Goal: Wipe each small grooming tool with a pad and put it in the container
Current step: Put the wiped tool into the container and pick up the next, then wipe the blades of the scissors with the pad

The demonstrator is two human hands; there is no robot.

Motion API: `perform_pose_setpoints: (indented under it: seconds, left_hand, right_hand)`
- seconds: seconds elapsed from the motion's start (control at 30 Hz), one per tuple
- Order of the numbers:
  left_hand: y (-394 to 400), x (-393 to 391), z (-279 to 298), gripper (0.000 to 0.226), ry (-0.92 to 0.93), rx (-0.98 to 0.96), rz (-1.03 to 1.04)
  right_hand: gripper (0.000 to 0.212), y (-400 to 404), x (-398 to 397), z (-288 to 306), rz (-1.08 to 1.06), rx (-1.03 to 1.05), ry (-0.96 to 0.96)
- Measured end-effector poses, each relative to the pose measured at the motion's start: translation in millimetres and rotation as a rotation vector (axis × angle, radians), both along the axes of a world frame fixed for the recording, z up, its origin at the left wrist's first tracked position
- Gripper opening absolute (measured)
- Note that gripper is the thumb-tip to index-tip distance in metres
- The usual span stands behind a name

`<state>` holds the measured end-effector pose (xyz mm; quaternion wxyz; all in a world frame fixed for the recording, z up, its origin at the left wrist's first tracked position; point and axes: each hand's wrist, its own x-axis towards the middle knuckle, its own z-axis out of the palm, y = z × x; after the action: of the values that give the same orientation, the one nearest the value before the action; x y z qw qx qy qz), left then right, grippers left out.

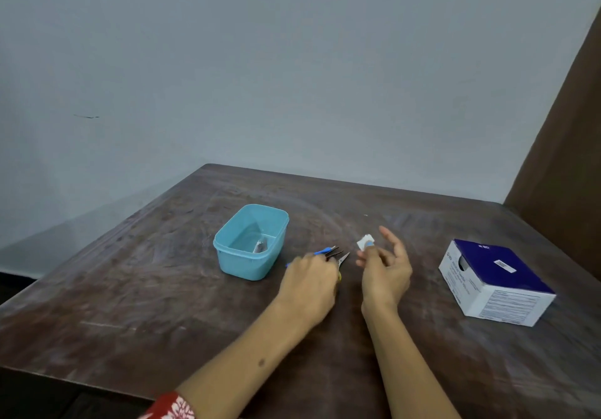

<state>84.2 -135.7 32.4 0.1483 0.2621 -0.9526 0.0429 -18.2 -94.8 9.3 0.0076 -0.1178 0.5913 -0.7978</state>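
A light blue plastic container point(251, 242) stands on the brown table point(162, 272) with one small metal tool point(260, 245) lying inside it. My left hand point(309, 283) is curled over a small bunch of grooming tools point(335, 254) just right of the container; a blue handle, dark tips and a silver pointed tip stick out past my fingers. Whether the hand grips them or only covers them is hidden. To the right, my right hand point(385, 269) pinches a small white pad point(365, 242) between thumb and forefinger, the other fingers spread.
A blue and white cardboard box point(494, 283) sits at the right of the table. A pale wall runs behind the table and a brown panel point(566, 158) stands at the far right. The table's left edge drops off near the container's side.
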Motion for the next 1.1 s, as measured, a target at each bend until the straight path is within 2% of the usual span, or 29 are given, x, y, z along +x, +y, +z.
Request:
perform_pose_setpoints:
  seconds: [0.07,0.2,0.3,0.43,0.47,0.57,0.63,0.67,0.73,0.77,0.97,1.1]
  left_hand:
    - [1,-2,-8,0.028,-0.044,-0.005,0.001]
    - [8,-6,-15,0.021,-0.092,-0.001,0.002]
    - [11,-8,-18,0.029,-0.121,-0.019,0.0]
    - [9,-7,-12,0.024,-0.014,0.018,0.069]
    - [7,-5,-9,0.021,0.086,0.064,0.106]
    - [-3,1,-5,0.019,0.573,0.26,0.092]
    - [-9,0,-3,0.019,0.834,0.504,0.046]
    - [-12,-3,-1,0.019,0.903,0.657,0.029]
    - [-16,-10,-2,0.02,0.95,0.906,0.004]
    - [-17,-12,-5,0.021,0.958,0.969,-0.011]
    - [-15,-15,-27,0.023,1.05,1.296,-0.07]
    - [-14,-14,-25,0.023,1.122,1.413,-0.091]
  right_hand:
    - [0.029,-1,-1,-2,0.005,0.02,0.006]
    - [0.02,-2,-2,-3,-0.02,-0.002,-0.064]
    - [0.008,-1,-3,0,-0.039,-0.063,-0.12]
    - [0.019,1,-4,-1,-0.097,-0.048,-0.09]
    - [0.021,0,-4,-1,-0.105,-0.049,-0.084]
    - [0.023,-1,-3,-3,-0.095,-0.045,-0.076]
    - [0.028,-3,-1,-3,-0.053,-0.004,-0.05]
    - [0.031,-4,0,-4,-0.025,0.024,-0.03]
    - [0.036,-5,2,-5,0.022,0.086,0.025]
    - [0.037,-5,3,-6,0.039,0.117,0.05]
    - [0.025,-5,6,-5,0.119,0.138,0.152]
    - [0.025,-1,8,-2,0.122,0.116,0.217]
